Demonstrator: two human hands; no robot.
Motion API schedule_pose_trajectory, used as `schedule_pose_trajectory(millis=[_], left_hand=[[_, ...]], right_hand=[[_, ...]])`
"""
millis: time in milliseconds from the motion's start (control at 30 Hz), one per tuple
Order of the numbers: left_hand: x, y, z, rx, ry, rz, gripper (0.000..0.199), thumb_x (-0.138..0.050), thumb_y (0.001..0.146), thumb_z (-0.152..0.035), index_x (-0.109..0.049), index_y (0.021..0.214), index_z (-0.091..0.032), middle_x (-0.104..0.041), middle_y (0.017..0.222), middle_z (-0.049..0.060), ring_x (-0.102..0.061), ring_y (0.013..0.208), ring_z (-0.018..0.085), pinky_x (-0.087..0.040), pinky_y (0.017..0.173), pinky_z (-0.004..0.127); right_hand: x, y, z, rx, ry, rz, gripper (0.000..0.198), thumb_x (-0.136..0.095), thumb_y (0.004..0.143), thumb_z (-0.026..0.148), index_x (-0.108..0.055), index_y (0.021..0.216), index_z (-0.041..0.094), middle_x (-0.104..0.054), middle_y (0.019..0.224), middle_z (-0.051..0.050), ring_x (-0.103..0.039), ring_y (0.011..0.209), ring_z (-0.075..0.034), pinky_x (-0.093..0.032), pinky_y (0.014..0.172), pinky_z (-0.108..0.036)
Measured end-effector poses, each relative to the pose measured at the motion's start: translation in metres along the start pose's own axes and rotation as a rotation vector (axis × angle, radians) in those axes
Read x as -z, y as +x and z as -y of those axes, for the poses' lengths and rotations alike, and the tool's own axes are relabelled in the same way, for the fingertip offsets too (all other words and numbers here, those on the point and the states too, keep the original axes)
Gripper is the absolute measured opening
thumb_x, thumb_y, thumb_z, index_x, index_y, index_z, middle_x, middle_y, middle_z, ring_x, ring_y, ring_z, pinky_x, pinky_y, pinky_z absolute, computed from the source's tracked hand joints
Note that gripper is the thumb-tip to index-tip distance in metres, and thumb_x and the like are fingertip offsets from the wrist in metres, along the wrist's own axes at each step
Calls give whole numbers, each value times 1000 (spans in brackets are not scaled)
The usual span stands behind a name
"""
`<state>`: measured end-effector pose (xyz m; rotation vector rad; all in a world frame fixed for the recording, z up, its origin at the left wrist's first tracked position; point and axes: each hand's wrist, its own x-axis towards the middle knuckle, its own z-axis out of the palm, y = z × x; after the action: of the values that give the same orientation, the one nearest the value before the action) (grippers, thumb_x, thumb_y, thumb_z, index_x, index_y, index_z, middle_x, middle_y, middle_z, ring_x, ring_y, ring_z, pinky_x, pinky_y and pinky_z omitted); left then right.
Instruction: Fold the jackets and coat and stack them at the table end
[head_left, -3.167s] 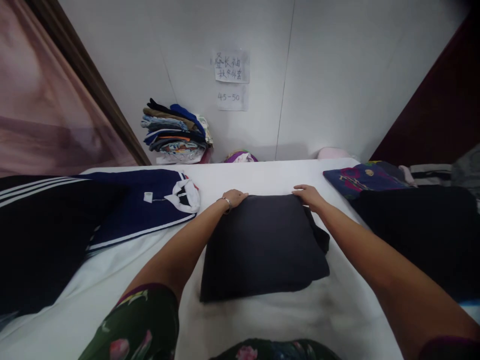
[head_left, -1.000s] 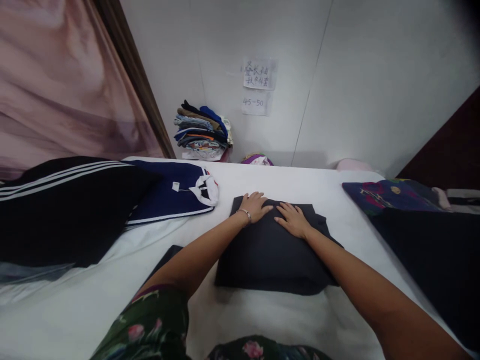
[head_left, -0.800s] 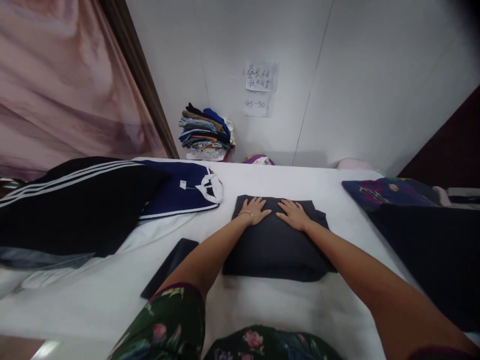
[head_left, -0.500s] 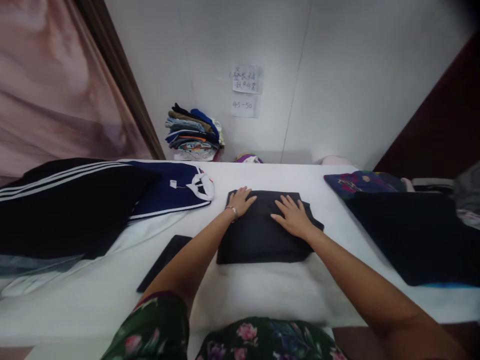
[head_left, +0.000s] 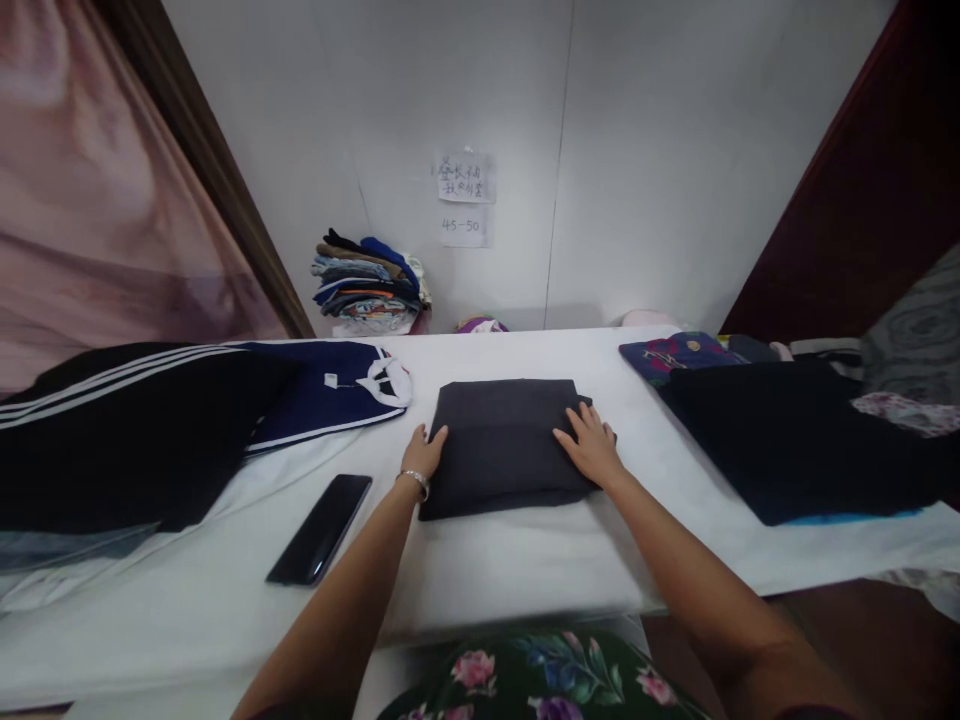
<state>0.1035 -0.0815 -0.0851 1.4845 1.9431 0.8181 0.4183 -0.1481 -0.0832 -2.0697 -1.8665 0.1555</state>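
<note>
You are resting both hands on a folded, charcoal-dark, roughly rectangular cloth garment (head_left: pixel 502 440), which is lying flat straight in front of you, on the middle of a long table (head_left: pixel 517 568) covered in white cloth. Your left hand (head_left: pixel 424 455) is touching the garment's left edge; its thumb and forefinger are standing apart, the thumb meeting the edge, while the remaining fingers are mostly hiding from view. Your right hand (head_left: pixel 595 450) is lying back upward over the right edge, its fingers spread apart, and a small corner of dark cloth is poking out beyond it. You are wearing a silver-coloured bracelet (head_left: pixel 415 483) on your left wrist. A black, glossy, flat smartphone (head_left: pixel 321 530) is lying at a slant just beside your left forearm, apart from the garment. Farther left, a large black garment with white stripes (head_left: pixel 142 440) is partly covering a navy-blue top with a white collar (head_left: pixel 315 405). To your right, a wide black piece of clothing (head_left: pixel 795 430) is overlapping a dark blue patterned cloth (head_left: pixel 671 352). By the table's far edge, a stack of folded multicoloured clothes (head_left: pixel 367 285) is rising against a pale grey wall (head_left: pixel 645 150), where a white handwritten paper note (head_left: pixel 466 178) is hanging above another white paper (head_left: pixel 466 228) (that one is showing "45-50").
</note>
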Motion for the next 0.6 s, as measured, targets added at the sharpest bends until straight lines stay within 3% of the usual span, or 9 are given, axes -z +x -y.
schedule_pose_trajectory(millis=[67, 167, 267, 433, 500, 600], left_hand=[[6, 1, 2, 116, -51, 34, 68, -52, 82, -49, -44, 133, -5, -48, 136, 21, -43, 128, 30, -34, 105, 37], [11, 5, -4, 132, -50, 50, 63, -58, 78, -51, -56, 119, -3, -52, 131, 23, -45, 126, 34, -37, 103, 40], [13, 7, -13, 179, -157, 190, 53, -61, 74, -54, -66, 99, -8, -67, 109, 20, -62, 105, 31, -50, 87, 37], [17, 0, -23, 386, -514, 488, 43, -66, 71, -52, -68, 84, -12, -73, 82, 15, -70, 71, 25, -58, 66, 32], [19, -5, -27, 362, -562, 488, 37, -71, 70, -44, -67, 85, -11, -73, 77, 14, -69, 66, 24, -58, 65, 33], [20, -14, -29, 267, -599, 388, 34, -76, 66, -35, -66, 89, -12, -73, 75, 11, -69, 64, 23, -58, 64, 33]], right_hand=[[-1, -1, -17, -120, 42, -21, 64, -34, 90, 55, -35, 142, 16, -22, 152, -15, -17, 140, -31, -21, 109, -47], [0, 2, -42, -284, 233, -45, 68, -41, 87, 54, -34, 142, 14, -26, 150, -18, -19, 139, -33, -22, 109, -49], [1, 6, -57, -388, 507, -8, 78, -49, 82, 58, -34, 142, 11, -38, 144, -19, -33, 133, -32, -26, 108, -45], [1, 11, -53, -393, 718, -1, 91, -65, 68, 57, -34, 142, 15, -53, 131, -16, -54, 115, -28, -43, 96, -39], [3, 12, -47, -374, 808, -3, 85, -69, 67, 48, -39, 139, 15, -60, 121, -14, -61, 103, -26, -50, 86, -38], [11, 12, -43, -330, 895, -42, 74, -68, 67, 37, -45, 134, 17, -65, 110, -10, -65, 89, -22, -53, 78, -34]])
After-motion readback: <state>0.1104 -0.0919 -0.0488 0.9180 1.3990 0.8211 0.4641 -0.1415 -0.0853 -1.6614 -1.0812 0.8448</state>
